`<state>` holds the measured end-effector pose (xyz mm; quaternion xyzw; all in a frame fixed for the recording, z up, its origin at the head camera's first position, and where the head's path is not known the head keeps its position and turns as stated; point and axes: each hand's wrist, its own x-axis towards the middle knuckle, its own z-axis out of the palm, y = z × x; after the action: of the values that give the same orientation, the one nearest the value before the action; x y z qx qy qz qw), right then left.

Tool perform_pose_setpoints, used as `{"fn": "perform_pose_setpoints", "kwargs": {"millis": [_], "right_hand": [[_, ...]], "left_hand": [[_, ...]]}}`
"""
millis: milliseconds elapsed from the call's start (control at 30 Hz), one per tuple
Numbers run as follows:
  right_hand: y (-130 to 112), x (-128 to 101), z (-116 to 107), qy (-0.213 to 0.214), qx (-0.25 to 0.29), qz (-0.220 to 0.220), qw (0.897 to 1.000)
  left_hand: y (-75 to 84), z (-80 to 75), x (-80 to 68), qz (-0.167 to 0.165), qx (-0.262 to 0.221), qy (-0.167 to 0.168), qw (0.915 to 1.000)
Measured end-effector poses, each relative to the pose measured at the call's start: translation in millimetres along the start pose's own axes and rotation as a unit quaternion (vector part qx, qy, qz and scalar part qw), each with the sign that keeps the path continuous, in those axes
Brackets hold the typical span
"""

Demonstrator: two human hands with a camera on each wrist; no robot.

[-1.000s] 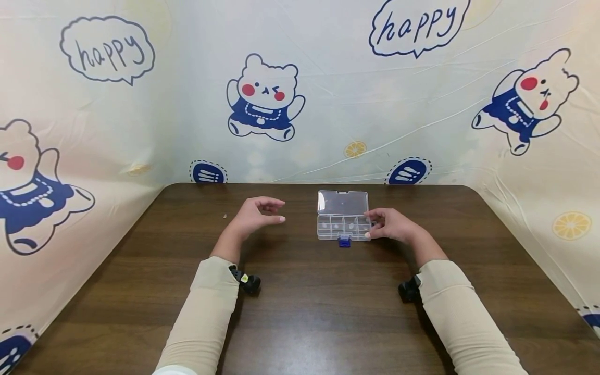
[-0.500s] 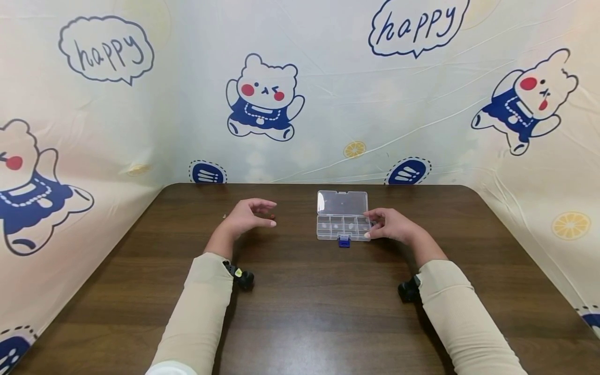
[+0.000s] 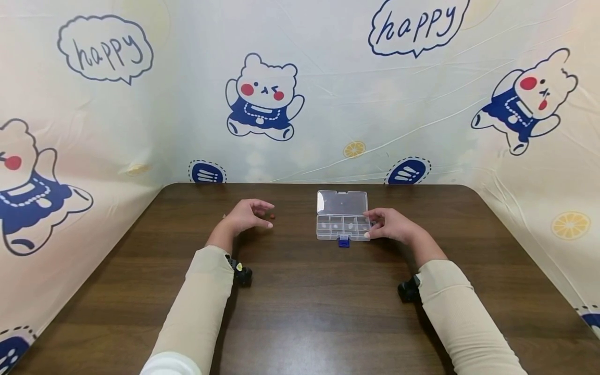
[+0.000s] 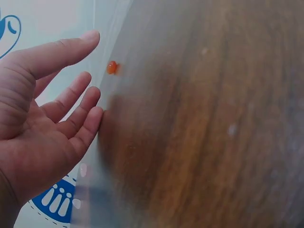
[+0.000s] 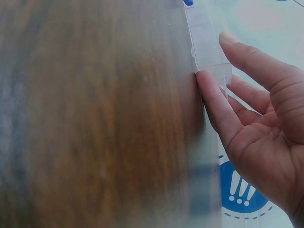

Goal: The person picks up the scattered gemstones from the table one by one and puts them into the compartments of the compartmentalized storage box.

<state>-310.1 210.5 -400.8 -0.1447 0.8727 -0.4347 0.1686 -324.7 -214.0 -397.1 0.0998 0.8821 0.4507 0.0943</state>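
Note:
In the head view, a clear plastic compartment box (image 3: 344, 225) stands with its lid (image 3: 342, 202) tipped back and its blue latch (image 3: 344, 242) hanging at the front. My right hand (image 3: 394, 224) holds the box's right end, thumb at the front corner and fingers toward the back. In the right wrist view, fingertips sit right at the box's end. To the left, my left hand (image 3: 246, 214) hovers with thumb and fingers spread, holding nothing. A small orange-red bead (image 4: 112, 67) lies on the table just beyond its fingertips.
The dark wooden table (image 3: 300, 291) ends at a cartoon-printed cloth (image 3: 300, 156) behind and at both sides. A tiny pale speck (image 3: 224, 215) lies by the left wrist. Pale spots show in several box compartments.
My left hand has shifted left and slightly toward me, and the orange-red bead, out of sight at first, now shows beside its fingers. The right hand and box have stayed put.

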Motion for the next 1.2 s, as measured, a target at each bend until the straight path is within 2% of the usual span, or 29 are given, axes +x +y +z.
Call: {"fn": "perform_pose_setpoints", "kwargs": {"millis": [167,433,667,933,1200], "right_hand": [[2,0,0,-0.002,0.003,-0.005,1.0],[1,0,1,-0.005,0.002,-0.002,1.0],[0,0,-1,-0.005,-0.007,0.005,1.0],[1,1,-1,-0.005,-0.005,0.003,1.0],[0,1,-1,-0.004,-0.004,0.009,1.0]], "left_hand": [[-1.0,3.0,4.0,-0.006,0.013,-0.006,0.9999],[-7.8,5.9,11.0,-0.015,0.033,0.003,0.9993],[-7.7,7.4,14.9,-0.017,0.068,0.005,0.9975],[-8.3,10.2,16.5,-0.014,0.105,0.023,0.9941],[-9.0,12.1,17.8,-0.014,0.116,0.033,0.9926]]}}
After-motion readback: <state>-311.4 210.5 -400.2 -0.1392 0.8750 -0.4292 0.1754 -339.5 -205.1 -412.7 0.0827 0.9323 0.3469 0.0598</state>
